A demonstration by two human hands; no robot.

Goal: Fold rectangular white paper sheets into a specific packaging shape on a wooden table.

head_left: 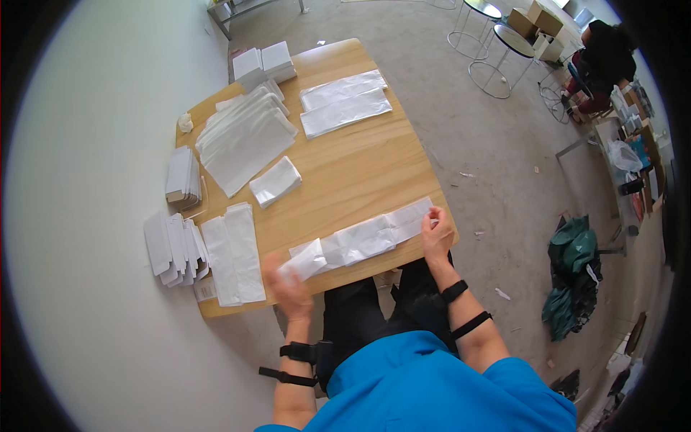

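Note:
A long white, translucent plastic bag [360, 241] lies flat along the table's near edge, creased across in several places. Its left end is folded back into a raised flap [306, 261]. My left hand [289, 289] is at this flap, with its fingers blurred by motion, so their grip is unclear. At the other end, by the table's right corner, the curled fingers of my right hand [437, 232] pinch the bag's edge. A small folded white bag [276, 181] lies farther in on the wooden table [353, 169].
Fanned white bags [245, 140] and flat bags [345, 104] lie farther back. More bags [236, 252] lie at left, beside white folded cartons [173, 248]. White boxes [263, 65] stand at the far edge. A person [604, 65] sits at far right, beyond round stools [515, 42].

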